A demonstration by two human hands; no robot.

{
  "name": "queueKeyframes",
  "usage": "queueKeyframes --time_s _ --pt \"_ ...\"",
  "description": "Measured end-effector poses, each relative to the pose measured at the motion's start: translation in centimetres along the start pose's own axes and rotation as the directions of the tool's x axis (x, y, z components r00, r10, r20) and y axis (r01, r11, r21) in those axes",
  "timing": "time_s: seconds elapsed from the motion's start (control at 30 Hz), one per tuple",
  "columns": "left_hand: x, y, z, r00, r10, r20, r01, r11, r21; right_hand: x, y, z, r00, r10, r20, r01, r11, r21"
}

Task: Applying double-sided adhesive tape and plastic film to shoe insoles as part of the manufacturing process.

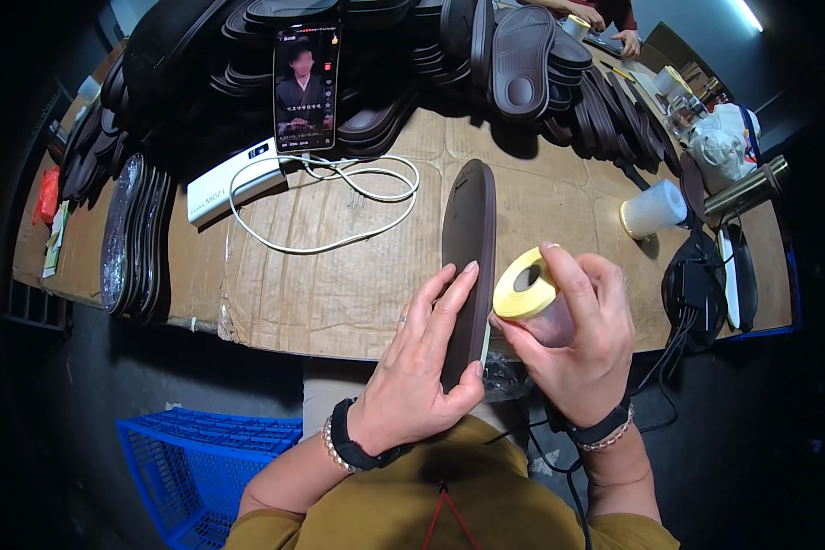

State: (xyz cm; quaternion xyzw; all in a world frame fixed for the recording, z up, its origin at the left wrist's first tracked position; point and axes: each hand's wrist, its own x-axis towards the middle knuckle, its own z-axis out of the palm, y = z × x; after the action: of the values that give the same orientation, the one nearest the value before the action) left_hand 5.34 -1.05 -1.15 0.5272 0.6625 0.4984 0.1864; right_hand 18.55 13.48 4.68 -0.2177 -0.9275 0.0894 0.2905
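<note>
From afar I counted the wearer's one left hand [422, 357] and one right hand [585, 325], two black wristbands [341, 431], one held sole [463, 225], one held roll [511, 305], one phone [304, 92], one power bank [236, 188], one blue crate [185, 428]; the piled soles [522, 60] defied counting.

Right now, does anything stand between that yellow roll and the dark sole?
No separate object shows between them: the right hand holds the yellow roll close beside the dark sole, its thumb tip near that spot. Whether they touch is unclear. The white cable lies farther left.

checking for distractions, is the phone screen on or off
On: the phone shows a lit picture of a person.
</note>
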Motion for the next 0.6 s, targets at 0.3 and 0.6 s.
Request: queueKeyframes --time_s 0.3,0.6 --pt "0.05 -0.08 -0.13 1.000 0.007 0.024 -0.007 1.000 0.007 0.00 -0.32 -0.20 1.000 0.000 0.011 0.000 1.000 -0.027" --pt "0.07 0.76 -0.53 0.996 -0.077 0.053 0.081 0.994 -0.068 -0.02 -0.59 -0.17 1.000 0.008 0.022 -0.007 0.999 -0.053"
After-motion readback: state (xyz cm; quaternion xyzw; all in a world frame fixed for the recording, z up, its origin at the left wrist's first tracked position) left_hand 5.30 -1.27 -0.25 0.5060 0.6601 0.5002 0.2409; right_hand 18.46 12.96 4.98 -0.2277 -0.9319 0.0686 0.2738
